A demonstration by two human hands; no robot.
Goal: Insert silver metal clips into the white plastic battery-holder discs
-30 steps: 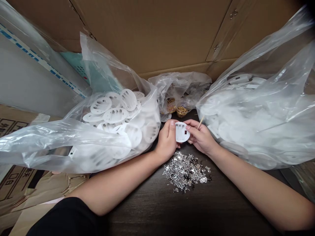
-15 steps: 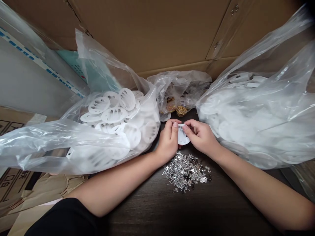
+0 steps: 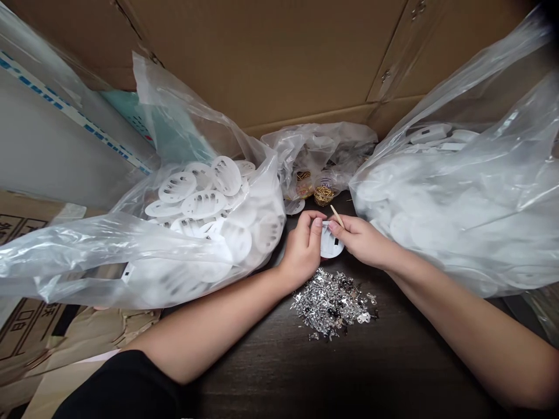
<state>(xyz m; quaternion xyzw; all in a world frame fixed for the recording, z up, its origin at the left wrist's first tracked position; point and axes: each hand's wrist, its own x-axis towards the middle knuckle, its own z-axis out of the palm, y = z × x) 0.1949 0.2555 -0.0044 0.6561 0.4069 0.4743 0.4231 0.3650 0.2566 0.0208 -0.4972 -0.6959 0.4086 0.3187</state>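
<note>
My left hand (image 3: 303, 247) is closed around the left side of a small round white plastic disc (image 3: 331, 247), held just above the dark table. My right hand (image 3: 362, 240) pinches a thin wooden stick (image 3: 336, 216) whose lower end meets the top of the disc; its fingers also rest on the disc's right edge. A heap of small silvery metal pieces (image 3: 334, 302) lies on the table directly below both hands.
A clear bag of white slotted discs (image 3: 205, 203) sits left. Another bulging clear bag of white parts (image 3: 458, 198) sits right. A small bag holding brass-coloured pieces (image 3: 323, 195) lies behind the hands. Cardboard walls (image 3: 283, 64) enclose the back. The dark tabletop (image 3: 279, 372) extends toward me.
The stick, out of sight half a second ago, now points up from my right fingers at the disc's top. Both hands have shifted slightly with the disc.
</note>
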